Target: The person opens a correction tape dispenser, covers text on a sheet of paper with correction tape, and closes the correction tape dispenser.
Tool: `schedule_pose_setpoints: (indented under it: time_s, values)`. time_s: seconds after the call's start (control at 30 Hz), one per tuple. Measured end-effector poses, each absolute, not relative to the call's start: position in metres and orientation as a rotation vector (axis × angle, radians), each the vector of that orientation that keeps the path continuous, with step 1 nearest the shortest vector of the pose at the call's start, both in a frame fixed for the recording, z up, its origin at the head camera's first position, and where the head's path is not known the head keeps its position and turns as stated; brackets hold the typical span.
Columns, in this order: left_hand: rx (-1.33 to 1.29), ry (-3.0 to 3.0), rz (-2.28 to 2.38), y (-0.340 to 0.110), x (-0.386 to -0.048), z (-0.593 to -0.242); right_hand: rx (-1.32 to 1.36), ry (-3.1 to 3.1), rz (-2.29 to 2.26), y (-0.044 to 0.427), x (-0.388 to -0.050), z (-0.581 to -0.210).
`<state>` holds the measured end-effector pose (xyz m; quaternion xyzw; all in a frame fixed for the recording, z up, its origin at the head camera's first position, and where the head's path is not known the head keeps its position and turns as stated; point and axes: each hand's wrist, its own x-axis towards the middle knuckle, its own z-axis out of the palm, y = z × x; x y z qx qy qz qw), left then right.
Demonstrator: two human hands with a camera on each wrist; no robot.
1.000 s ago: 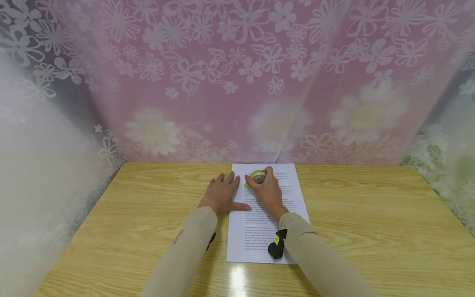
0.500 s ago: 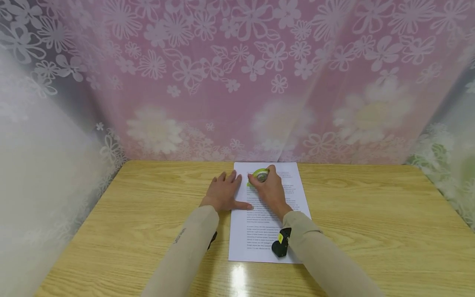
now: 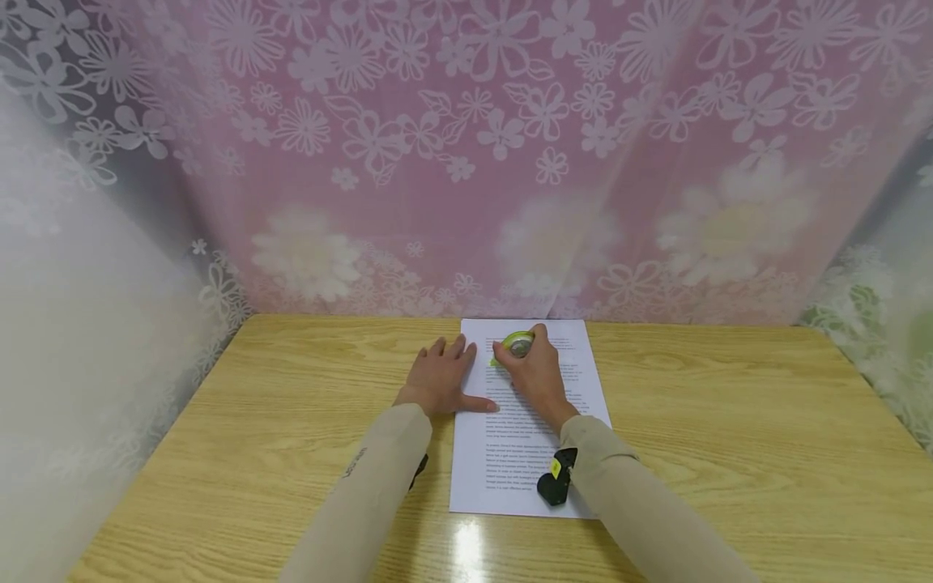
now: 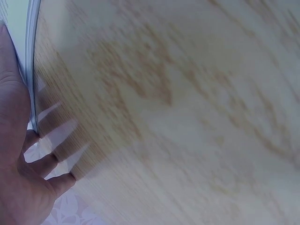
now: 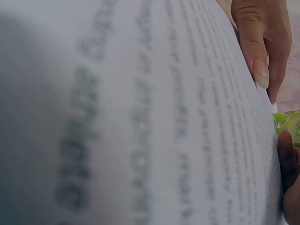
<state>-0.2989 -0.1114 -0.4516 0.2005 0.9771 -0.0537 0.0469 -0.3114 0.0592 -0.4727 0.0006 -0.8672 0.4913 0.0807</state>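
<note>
A white sheet of printed text (image 3: pixel 539 494) lies upright on the table, its top near the back edge. My right hand (image 3: pixel 538 372) pinches a green, clear-bodied correction tape (image 3: pixel 521 346) between thumb and fingers, its tip down by the upper lines of print. In the right wrist view the correction tape (image 5: pixel 293 126) shows only partly at the right edge. My left hand (image 3: pixel 437 380) rests flat with fingers spread across the sheet's left side, its thumb over the print. The left wrist view shows that hand (image 4: pixel 18 173) at the paper's edge (image 4: pixel 31 61).
A wood-grain table (image 3: pixel 729 437) extends on both sides of the sheet. Behind it hangs a pink floral curtain (image 3: pixel 437 202), with pale curtains to the left and right. A black wrist camera (image 3: pixel 555 479) on the right sleeve hangs over the lower part of the sheet.
My right hand has moved a little to the right across the sheet with the correction tape. The left hand has stayed in place on the paper. The head view has shifted slightly.
</note>
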Motion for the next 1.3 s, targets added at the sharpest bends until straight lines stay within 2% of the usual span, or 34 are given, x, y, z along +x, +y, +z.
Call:
schedule_pose_setpoints:
  time_s: [0.9,1.3]
  values:
    - [0.614,2.988,-0.103,-0.112,-0.293,-0.445,-0.024,-2.407,1.774,0.072,-0.314,-0.478]
    - [0.618,2.993,-0.086,-0.111,-0.292,-0.443,-0.093,-2.413,1.751,0.076,-0.317,-0.478]
